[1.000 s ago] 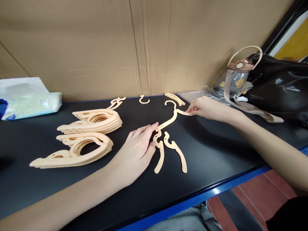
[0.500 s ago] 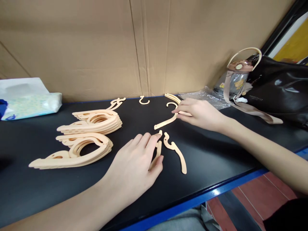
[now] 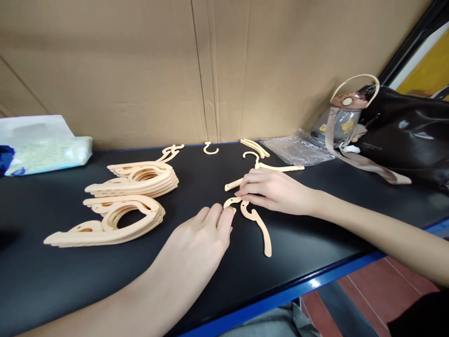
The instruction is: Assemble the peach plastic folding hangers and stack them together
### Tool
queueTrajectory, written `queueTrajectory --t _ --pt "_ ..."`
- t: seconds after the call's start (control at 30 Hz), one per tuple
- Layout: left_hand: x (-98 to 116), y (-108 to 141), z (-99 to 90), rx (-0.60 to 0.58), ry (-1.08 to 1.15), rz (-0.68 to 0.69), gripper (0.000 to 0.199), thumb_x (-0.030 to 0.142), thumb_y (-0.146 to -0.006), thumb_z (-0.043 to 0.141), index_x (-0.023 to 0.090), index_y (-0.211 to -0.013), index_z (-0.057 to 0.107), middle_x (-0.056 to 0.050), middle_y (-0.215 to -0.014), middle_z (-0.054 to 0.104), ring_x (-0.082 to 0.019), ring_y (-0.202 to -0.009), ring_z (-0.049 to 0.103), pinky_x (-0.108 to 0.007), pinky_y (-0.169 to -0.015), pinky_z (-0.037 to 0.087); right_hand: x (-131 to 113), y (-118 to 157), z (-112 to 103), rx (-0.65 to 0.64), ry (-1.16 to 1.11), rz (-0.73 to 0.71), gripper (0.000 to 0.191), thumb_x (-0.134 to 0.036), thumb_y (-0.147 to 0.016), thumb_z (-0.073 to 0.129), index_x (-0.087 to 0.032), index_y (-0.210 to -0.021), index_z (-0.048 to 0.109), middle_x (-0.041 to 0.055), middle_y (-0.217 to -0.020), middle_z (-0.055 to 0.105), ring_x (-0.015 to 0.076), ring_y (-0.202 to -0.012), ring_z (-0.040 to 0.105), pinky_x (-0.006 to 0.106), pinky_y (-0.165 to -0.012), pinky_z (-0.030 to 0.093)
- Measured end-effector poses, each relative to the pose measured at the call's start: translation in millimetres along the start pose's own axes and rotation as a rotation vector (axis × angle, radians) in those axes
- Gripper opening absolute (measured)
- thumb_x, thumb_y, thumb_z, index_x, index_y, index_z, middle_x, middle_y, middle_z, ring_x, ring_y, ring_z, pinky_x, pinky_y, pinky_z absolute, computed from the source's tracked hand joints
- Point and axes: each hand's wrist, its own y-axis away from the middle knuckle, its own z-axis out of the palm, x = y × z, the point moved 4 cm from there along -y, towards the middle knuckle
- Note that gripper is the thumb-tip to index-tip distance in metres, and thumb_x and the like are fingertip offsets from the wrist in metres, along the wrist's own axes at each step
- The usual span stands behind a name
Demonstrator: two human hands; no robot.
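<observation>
My left hand (image 3: 201, 238) is closed on a small curved cream piece (image 3: 232, 201), whose upper end shows past the fingertips. My right hand (image 3: 275, 191) is closed, its fingertips at the right end of that same piece; whether they grip it is hard to tell. Just below my right fingers lies another curved cream piece (image 3: 258, 223), flat on the black table. Behind my right hand is a cream hanger (image 3: 282, 168) with a hook and two arms spread out, partly hidden by the fingers.
Stacks of cream hanger parts (image 3: 140, 220) lie at left, with a loose hook (image 3: 210, 149) and slim pieces (image 3: 255, 148) at the back. Tissue pack (image 3: 52, 152) far left. Plastic bag (image 3: 300, 149), bottle (image 3: 345, 119) and black bag (image 3: 403, 135) at right. Cardboard (image 3: 140, 70) stands behind.
My right hand has let go of the hanger's right arm, now laid out to the right, and come down to my left hand. The piece in my left hand has turned more level.
</observation>
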Motion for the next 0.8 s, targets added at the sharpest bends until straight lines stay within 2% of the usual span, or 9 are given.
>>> queueTrajectory --t 0.27,0.5,0.7,0.8 --pt "-1 0 -8.3 0.145 -0.168 0.033 0.036 -0.006 -0.075 0.044 0.007 -0.104 0.062 -0.004 -0.072 0.057 -0.02 -0.059 0.059 -0.029 -0.05 0.046 3 0 0 0.029 -0.064 0.01 0.022 -0.023 -0.097 0.05 -0.015 -0.107 0.068 0.0075 -0.094 0.066 0.0192 -0.089 0.058 0.032 -0.08 0.044" --pt "-12 -5 -17.0 0.151 -0.188 -0.057 0.043 -0.009 -0.078 0.031 0.01 -0.098 0.063 -0.005 -0.072 0.053 -0.018 -0.053 0.053 -0.028 -0.045 0.038 5 0 -2 0.084 -0.092 0.011 0.016 -0.025 -0.095 0.055 -0.017 -0.099 0.069 0.0046 -0.087 0.065 0.0174 -0.082 0.056 0.03 -0.076 0.041" --pt "-16 -8 -14.1 0.197 -0.273 -0.037 0.041 -0.007 -0.082 0.032 0.008 -0.104 0.064 -0.009 -0.078 0.06 -0.022 -0.063 0.059 -0.033 -0.054 0.045 4 0 -5 0.078 -0.159 0.058 0.017 -0.028 -0.094 0.057 -0.018 -0.09 0.069 0.0023 -0.08 0.066 0.0158 -0.076 0.056 0.03 -0.077 0.039" --pt "-14 -8 -12.6 0.221 -0.259 0.019 0.029 0.005 -0.091 0.038 0.008 -0.103 0.063 -0.008 -0.076 0.059 -0.023 -0.062 0.057 -0.034 -0.053 0.042 1 -1 -6 0.1 -0.238 0.066 0.013 -0.027 -0.093 0.06 -0.019 -0.088 0.07 0.001 -0.08 0.068 0.0146 -0.075 0.057 0.029 -0.077 0.038"
